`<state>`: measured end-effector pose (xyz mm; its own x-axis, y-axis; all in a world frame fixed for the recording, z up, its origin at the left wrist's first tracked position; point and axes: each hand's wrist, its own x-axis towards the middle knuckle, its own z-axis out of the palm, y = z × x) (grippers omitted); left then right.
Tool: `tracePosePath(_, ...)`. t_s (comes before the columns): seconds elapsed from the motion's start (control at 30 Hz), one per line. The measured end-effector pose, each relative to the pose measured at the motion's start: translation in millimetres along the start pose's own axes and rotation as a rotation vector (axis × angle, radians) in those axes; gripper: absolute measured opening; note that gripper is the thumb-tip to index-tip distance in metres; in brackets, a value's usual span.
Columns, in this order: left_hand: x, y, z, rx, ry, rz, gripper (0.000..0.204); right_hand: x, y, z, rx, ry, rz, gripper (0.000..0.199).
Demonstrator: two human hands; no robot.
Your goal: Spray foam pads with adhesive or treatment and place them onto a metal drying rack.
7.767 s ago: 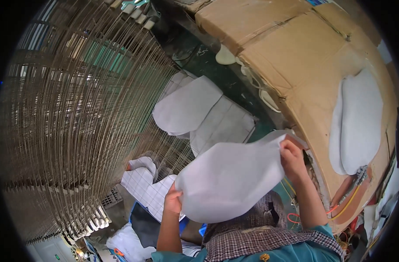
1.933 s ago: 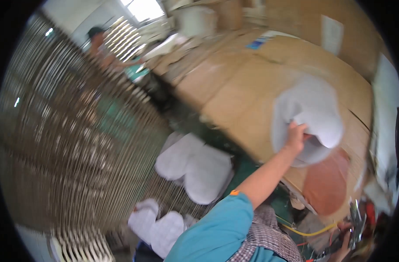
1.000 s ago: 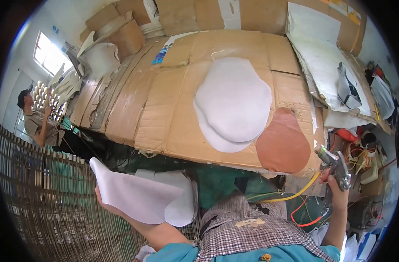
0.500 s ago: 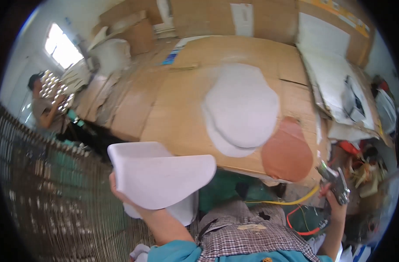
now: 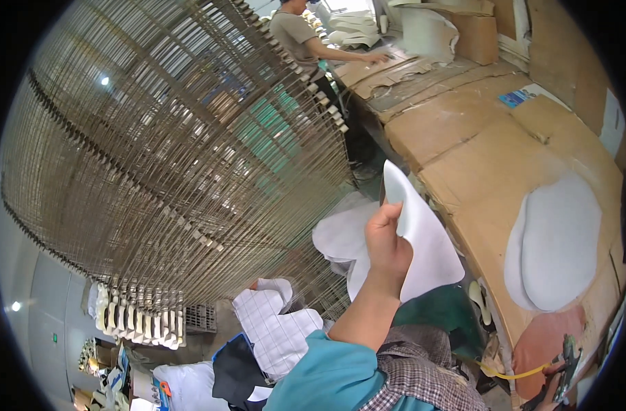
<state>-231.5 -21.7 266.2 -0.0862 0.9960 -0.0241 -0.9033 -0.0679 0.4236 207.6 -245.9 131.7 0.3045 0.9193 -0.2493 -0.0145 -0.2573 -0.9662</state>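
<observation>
White foam sheet (image 5: 422, 240) held upright in the left hand (image 5: 387, 245), beside the wire rack (image 5: 176, 157); right hand (image 5: 556, 373) grips a spray gun (image 5: 567, 353) (at the cardboard-covered table's (image 5: 463, 130) edge).

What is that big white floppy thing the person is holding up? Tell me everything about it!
The white sheet is a flat, rounded cut-out that looks like thin foam or soft fabric, plain and smooth, with no pattern. The left hand grips it near its middle edge, thumb on the front, so it stands up on edge and curves a little at the top. It hangs in the air beside the cardboard-covered table, above more white pieces lower down. Nothing else touches it.
</observation>
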Motion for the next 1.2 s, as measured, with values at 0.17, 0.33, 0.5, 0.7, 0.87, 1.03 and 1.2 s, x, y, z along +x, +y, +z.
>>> tracePosePath(0.17,-18.5,23.3,-10.5,0.152,0.092,0.055,0.023,17.6,3.5,22.3,0.057,-0.055,0.009,0.058)
tracePosePath(0.33,-21.5,25.4,-1.7,0.303,0.276,0.197,0.025,26.9,8.7,43.2,0.133,-0.076,0.037,0.056)
tracePosePath(0.5,-23.6,30.2,12.4,0.24,0.364,0.114,0.032,43.7,4.3,63.8,0.171,-0.135,0.068,0.054)
tracePosePath(0.7,-14.4,32.4,-18.8,0.115,0.219,0.072,0.024,104.0,-43.1,89.3,0.134,-0.404,0.011,0.051)
tracePosePath(0.87,-33.9,38.7,1.3,0.016,0.117,0.079,0.024,119.2,-82.8,113.6,0.116,-0.54,-0.083,0.049)
tracePosePath(1.03,-48.6,42.8,6.9,0.004,0.197,0.116,0.032,112.5,-95.0,123.8,0.158,-0.574,-0.131,0.047)
tracePosePath(1.2,-61.6,46.2,-0.4,0.081,0.143,0.135,0.027,81.1,-90.8,110.3,0.265,-0.477,-0.139,0.045)
